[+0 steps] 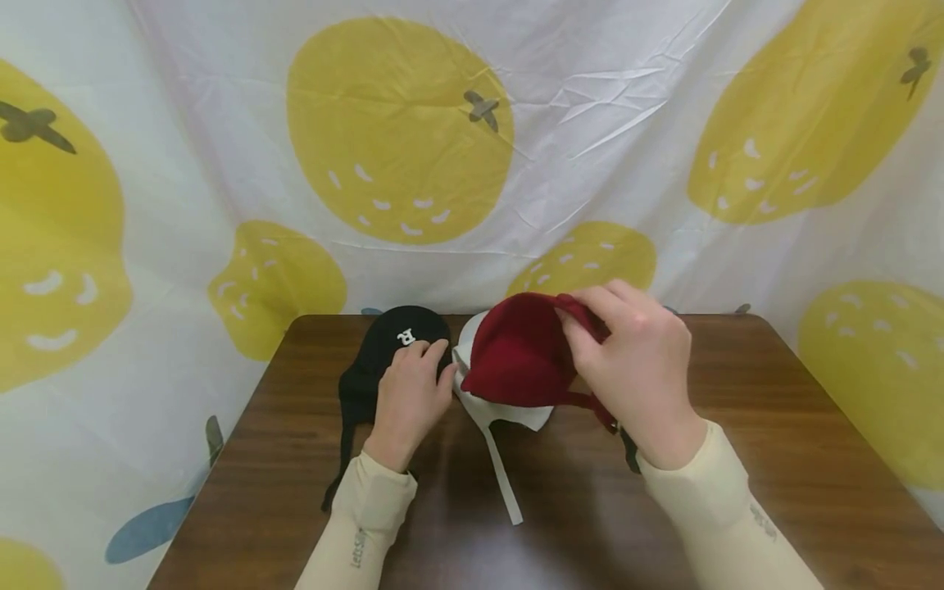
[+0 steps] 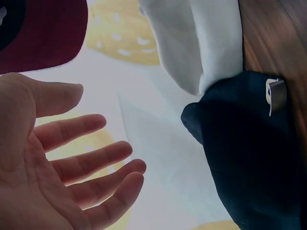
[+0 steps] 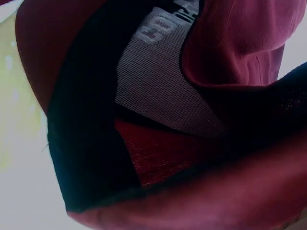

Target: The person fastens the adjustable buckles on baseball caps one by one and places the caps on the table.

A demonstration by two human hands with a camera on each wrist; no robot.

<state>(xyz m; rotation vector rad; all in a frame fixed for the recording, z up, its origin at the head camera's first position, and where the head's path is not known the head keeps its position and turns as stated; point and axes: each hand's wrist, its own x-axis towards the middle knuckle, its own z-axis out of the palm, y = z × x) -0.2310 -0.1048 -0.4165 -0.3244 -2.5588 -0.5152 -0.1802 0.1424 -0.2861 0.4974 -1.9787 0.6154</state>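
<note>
My right hand (image 1: 637, 369) pinches the edge of a dark red baseball cap (image 1: 519, 352) and holds it up over the table. The inside of this cap shows in the right wrist view, with a black sweatband (image 3: 81, 120) and a grey mesh lining (image 3: 158, 72). Over the black cap (image 1: 361, 385), which bears a white letter, hovers my left hand (image 1: 413, 393), its fingers loosely bent and holding nothing. Partly hidden behind the red cap is a white cap (image 1: 516, 415) lying next to the black one.
The caps are at the far side of a brown wooden table (image 1: 258, 492). A white strap (image 1: 504, 479) trails from the white cap toward the front. Behind the table hangs a white cloth (image 1: 243, 123) printed with yellow lemons. A metal buckle (image 2: 276, 93) shows on the black cap.
</note>
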